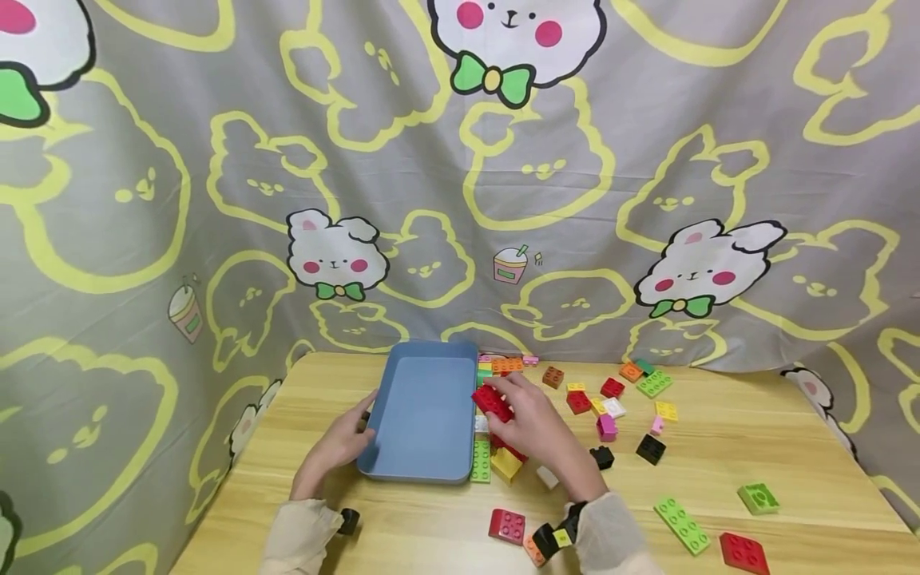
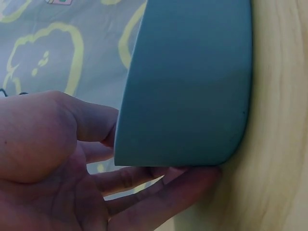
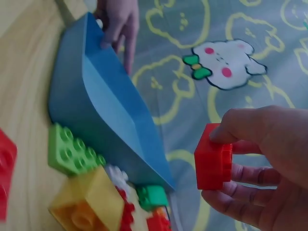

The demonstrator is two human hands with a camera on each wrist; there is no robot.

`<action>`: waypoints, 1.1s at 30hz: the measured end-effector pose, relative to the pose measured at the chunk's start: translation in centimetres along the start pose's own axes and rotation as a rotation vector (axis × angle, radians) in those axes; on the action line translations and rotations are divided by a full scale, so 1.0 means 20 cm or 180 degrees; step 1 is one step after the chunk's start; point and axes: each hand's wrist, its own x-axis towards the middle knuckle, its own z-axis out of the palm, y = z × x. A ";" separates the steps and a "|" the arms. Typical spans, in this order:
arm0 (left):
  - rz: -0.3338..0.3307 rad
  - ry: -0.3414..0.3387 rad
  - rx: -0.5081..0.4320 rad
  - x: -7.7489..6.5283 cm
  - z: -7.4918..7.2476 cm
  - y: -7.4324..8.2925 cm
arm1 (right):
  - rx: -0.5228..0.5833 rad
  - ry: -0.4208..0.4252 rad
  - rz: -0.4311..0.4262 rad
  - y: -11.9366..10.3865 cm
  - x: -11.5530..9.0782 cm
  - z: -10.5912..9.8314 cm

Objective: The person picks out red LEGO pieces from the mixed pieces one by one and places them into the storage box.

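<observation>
One red brick, pinched mid-frame by the right hand, is best held level while the blue tray, centre-left, is gripped by the left hand.

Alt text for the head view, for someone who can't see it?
A person's right grip holds a red block near the right edge of a blue tray, while the left grip holds the tray's left side. Colorful toy blocks lie beside the tray and across a wooden table, before a gray cartoon-print cloth.
</observation>
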 end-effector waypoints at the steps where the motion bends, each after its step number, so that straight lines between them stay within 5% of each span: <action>1: -0.0004 0.0012 -0.0016 0.00 0.00 0.00 | 0.0008 -0.0026 -0.0027 -0.01 0.01 0.01; 33: -0.0064 -0.0035 -0.0067 0.01 0.01 -0.02 | -0.0394 -0.1029 -0.0709 -0.19 0.07 0.32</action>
